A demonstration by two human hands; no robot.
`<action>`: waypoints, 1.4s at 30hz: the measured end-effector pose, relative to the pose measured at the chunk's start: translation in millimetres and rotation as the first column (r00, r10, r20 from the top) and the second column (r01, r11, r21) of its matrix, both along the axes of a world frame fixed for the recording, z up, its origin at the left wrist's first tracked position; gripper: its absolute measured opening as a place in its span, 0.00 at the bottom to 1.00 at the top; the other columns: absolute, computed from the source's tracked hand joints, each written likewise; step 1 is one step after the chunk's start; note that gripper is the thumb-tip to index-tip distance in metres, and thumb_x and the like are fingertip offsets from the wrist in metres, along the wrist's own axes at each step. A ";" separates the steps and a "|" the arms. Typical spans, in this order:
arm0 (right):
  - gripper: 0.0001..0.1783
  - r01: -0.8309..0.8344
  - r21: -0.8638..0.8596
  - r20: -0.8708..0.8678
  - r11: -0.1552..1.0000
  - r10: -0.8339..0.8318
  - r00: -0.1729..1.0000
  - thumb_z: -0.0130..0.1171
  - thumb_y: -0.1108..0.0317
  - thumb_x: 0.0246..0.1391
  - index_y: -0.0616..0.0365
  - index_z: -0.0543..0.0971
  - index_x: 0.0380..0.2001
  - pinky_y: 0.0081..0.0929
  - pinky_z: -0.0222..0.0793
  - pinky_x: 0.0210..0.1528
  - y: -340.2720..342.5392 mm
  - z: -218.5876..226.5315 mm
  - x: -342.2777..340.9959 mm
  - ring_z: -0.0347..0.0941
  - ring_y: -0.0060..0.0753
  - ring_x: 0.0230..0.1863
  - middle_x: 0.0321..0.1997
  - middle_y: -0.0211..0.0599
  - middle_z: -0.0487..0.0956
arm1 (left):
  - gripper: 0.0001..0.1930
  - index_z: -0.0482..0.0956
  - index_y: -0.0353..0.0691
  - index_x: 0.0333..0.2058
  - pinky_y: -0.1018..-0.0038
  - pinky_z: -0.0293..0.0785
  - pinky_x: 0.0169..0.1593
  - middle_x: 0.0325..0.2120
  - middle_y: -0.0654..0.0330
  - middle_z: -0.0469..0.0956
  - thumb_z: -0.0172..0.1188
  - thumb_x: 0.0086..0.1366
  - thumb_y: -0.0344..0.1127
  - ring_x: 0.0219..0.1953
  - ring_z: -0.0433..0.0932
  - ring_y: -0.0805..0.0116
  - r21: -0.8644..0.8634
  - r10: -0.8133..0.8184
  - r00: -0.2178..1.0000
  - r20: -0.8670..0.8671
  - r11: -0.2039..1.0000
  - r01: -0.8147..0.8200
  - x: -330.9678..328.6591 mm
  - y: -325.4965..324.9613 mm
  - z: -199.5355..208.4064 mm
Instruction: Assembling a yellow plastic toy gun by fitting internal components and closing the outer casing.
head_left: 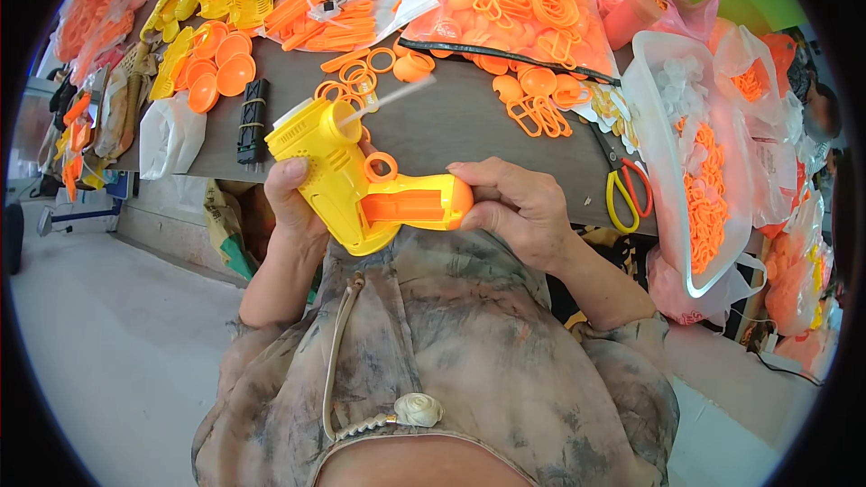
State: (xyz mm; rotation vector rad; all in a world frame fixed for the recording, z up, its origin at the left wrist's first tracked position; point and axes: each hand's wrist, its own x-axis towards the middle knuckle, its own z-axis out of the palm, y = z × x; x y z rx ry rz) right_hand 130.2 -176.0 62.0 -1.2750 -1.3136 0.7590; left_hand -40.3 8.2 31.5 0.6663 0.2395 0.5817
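Just in front of my body and over the table's near edge, I hold a yellow plastic toy gun (336, 182) with both hands. My left hand (296, 203) is closed round its body, the thumb on the near left side and most fingers hidden behind. Fingers and thumb of my right hand (523, 214) pinch the rounded orange cap (462, 202) at the end of the handle. An orange slot (406, 206) lies open along the handle. Beside it sits an orange ring-shaped trigger (381, 166). A thin translucent stick (390, 100) juts from the toy's round opening.
Orange cups (236, 74), orange rings (358, 78) and a banded black bundle (253, 122) lie on the dark table (433, 131). Scissors (624, 182) rest right, by a white tub (646, 126) of small orange parts. Bags of orange parts (514, 9) line the back.
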 end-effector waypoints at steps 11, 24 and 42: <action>0.26 0.194 -0.211 -0.293 0.958 -0.252 0.922 0.57 0.73 0.54 0.64 0.66 0.56 0.25 0.67 0.52 -0.8 -20.6 -9.8 0.70 0.26 0.48 0.49 0.38 0.73 | 0.34 0.65 0.33 0.50 0.64 0.78 0.42 0.40 0.46 0.75 0.63 0.42 0.37 0.38 0.78 0.55 0.100 0.162 0.980 -0.118 0.984 -0.151 -11.8 -8.3 -0.9; 0.20 0.008 -0.057 0.181 0.998 0.003 0.983 0.61 0.72 0.50 0.65 0.68 0.45 0.29 0.74 0.46 40.8 -13.7 -33.0 0.75 0.36 0.43 0.42 0.43 0.72 | 0.38 0.66 0.33 0.48 0.71 0.72 0.47 0.38 0.58 0.74 0.69 0.32 0.33 0.40 0.76 0.67 0.282 0.018 0.966 -0.258 0.958 0.058 -23.5 -23.7 -8.5; 0.09 0.421 0.048 0.701 0.906 -0.331 0.632 0.56 0.68 0.53 0.61 0.72 0.34 0.32 0.69 0.34 123.5 -51.2 40.4 0.72 0.41 0.33 0.35 0.40 0.71 | 0.31 0.67 0.29 0.47 0.65 0.78 0.41 0.35 0.50 0.76 0.62 0.41 0.34 0.34 0.79 0.58 0.040 0.039 0.988 -0.151 0.999 -0.034 -14.6 -9.6 -12.0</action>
